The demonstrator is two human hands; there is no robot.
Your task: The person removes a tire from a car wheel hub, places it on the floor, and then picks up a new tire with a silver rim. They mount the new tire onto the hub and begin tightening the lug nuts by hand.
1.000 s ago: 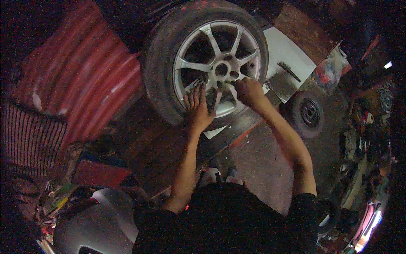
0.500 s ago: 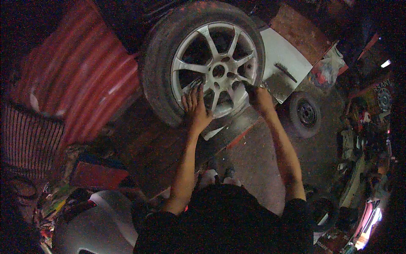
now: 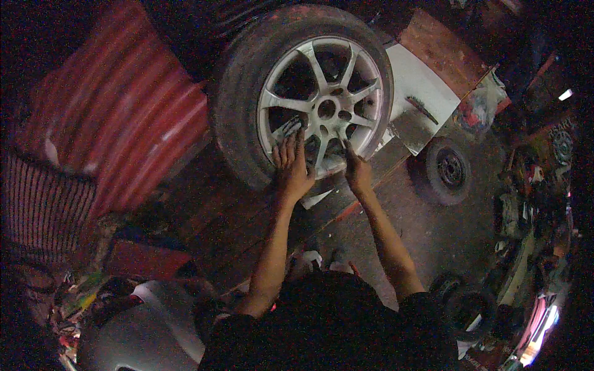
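A large tyre (image 3: 240, 117) with a silver multi-spoke alloy wheel rim (image 3: 320, 80) is tilted up in front of me. My left hand (image 3: 293, 172) lies over the rim's lower left part, its fingers stretched between the spokes. A pale grey patch shows past those fingertips; I cannot tell whether it is a loose piece or the rim's inner wall. At the lower right of the hub, my right hand (image 3: 359, 172) touches the rim near a spoke. Its fingers are drawn together, and whatever they pinch is too dark to make out.
Red corrugated sheeting (image 3: 124, 105) stands at the left. A white panel (image 3: 421, 93) lies right of the tyre, with a small spare wheel (image 3: 448, 170) on the floor below it. A grey rounded body panel (image 3: 136, 328) is at lower left; loose parts crowd the right side.
My right hand has moved left and down along the rim, closer to my left hand. The wheel appears slightly lower and to the right in view. My left hand keeps its place on the rim.
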